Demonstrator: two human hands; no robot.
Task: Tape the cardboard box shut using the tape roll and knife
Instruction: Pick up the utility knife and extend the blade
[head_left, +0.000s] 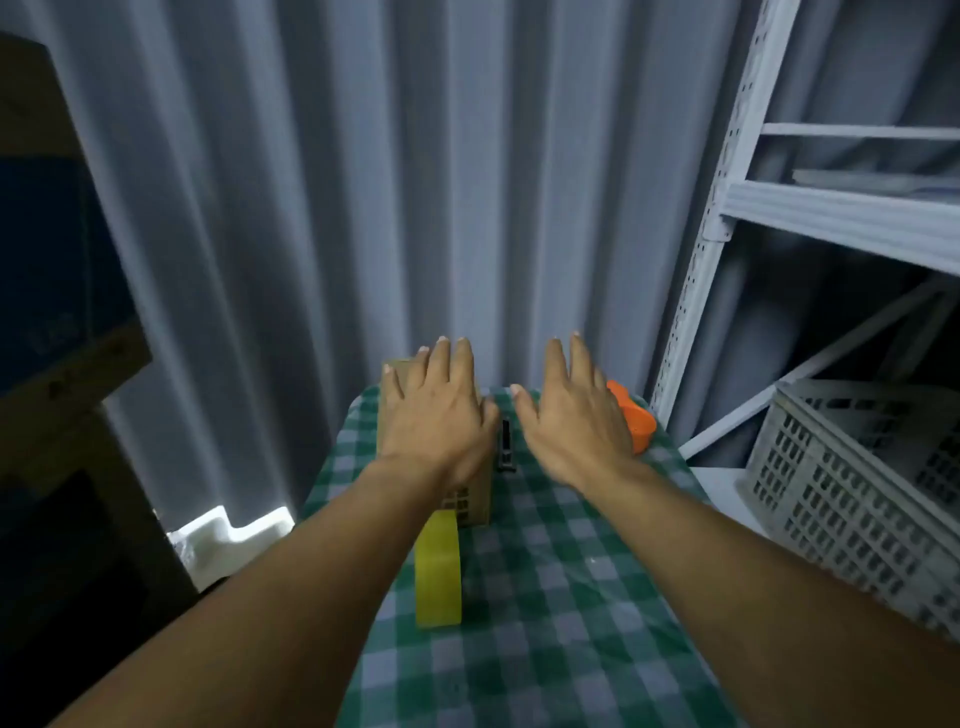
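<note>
A small brown cardboard box (475, 501) stands on the green checked tablecloth (545, 597), mostly hidden under my left hand (439, 415), which hovers flat over its top with fingers spread. A yellow tape roll (438, 571) stands on edge just in front of the box. A dark knife (506, 447) lies on the cloth right of the box, between my hands. My right hand (574, 415) is flat and spread above the cloth, holding nothing. Whether the left palm touches the box is unclear.
An orange object (636, 418) sits at the far right of the table, partly behind my right hand. A grey plastic crate (841, 493) and white metal shelving (727, 223) stand to the right. A grey curtain hangs behind; dark furniture stands to the left.
</note>
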